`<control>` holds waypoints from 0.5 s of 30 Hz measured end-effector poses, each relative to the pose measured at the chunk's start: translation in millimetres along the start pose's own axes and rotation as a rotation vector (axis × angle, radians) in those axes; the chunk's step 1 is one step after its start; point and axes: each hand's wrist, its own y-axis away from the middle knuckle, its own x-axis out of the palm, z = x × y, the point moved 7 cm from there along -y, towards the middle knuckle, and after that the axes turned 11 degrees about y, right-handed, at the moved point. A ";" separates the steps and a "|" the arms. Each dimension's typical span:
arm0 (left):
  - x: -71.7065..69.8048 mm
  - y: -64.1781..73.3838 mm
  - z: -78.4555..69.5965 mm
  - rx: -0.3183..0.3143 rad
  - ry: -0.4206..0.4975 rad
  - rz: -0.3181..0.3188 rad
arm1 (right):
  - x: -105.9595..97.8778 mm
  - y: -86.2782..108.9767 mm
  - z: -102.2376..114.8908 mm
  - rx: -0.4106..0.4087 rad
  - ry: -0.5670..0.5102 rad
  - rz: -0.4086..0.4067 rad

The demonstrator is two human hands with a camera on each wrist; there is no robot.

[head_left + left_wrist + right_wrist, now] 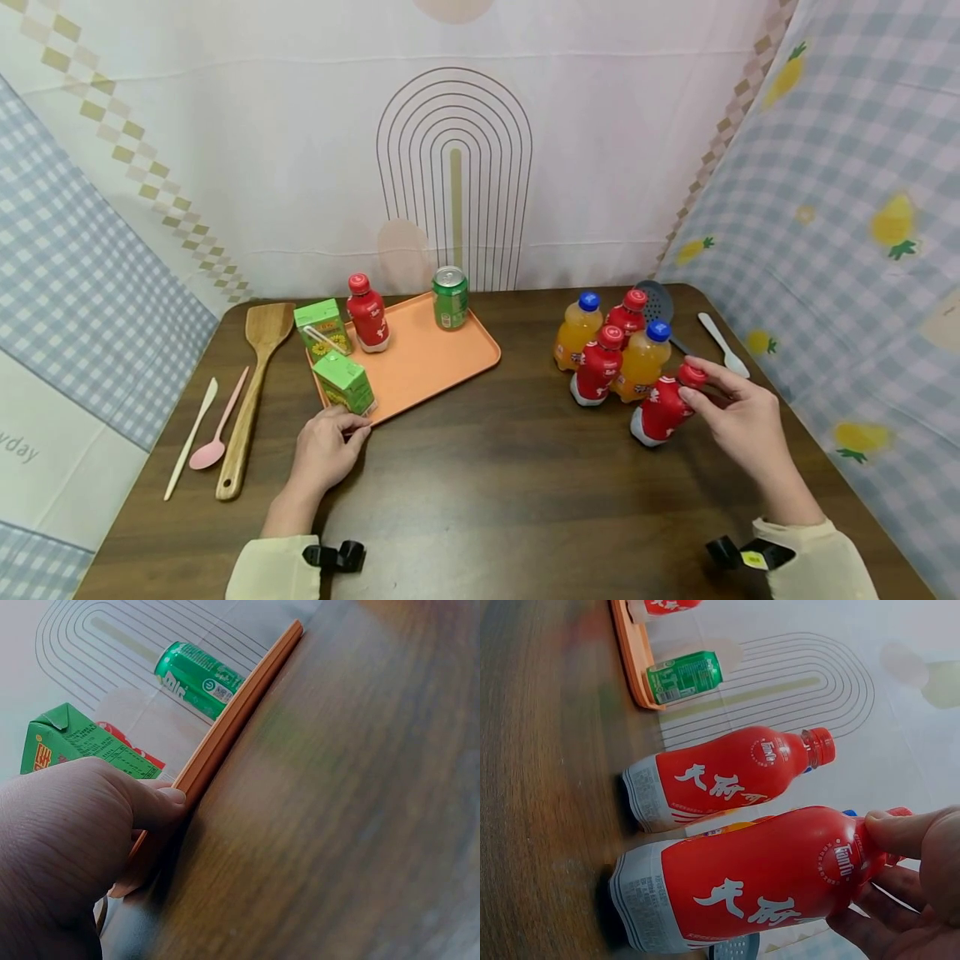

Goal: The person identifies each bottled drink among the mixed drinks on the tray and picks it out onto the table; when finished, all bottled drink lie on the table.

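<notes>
My right hand (742, 417) pinches a red-labelled drink bottle (750, 885) around the neck, just under its cap. The bottle leans slightly in the head view, its base close over the table. Beside it stand two more red bottles (597, 367) and two orange soda bottles (642, 363) with blue caps. My left hand (324, 446) grips the near left corner of an orange tray (427, 362), thumb on the rim, other fingers mostly hidden. On the tray are two green drink cartons (345, 383), one red bottle (368, 317) and a green can (450, 298).
Left of the tray lie a wooden spatula (258, 383), a pink spoon (208, 454) and a cream-coloured knife (191, 437). Behind the bottles on the right rest a grey slotted ladle (655, 300) and a white spoon (723, 346). Hanging cloths border the wooden table (487, 500).
</notes>
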 end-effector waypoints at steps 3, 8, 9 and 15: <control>0.0 0.3 -0.4 0.002 -0.001 0.002 | 0.2 -0.3 -1.0 0.000 -0.001 -0.003; 0.1 0.3 -0.4 0.005 0.002 0.001 | 0.4 -1.5 -3.3 0.003 -0.008 -0.008; 0.1 0.3 -0.2 0.005 0.002 0.000 | 0.4 -1.7 -3.9 0.004 -0.009 -0.010; 0.3 -0.2 0.8 0.000 0.004 -0.002 | 0.6 -2.6 -5.3 0.007 -0.005 -0.004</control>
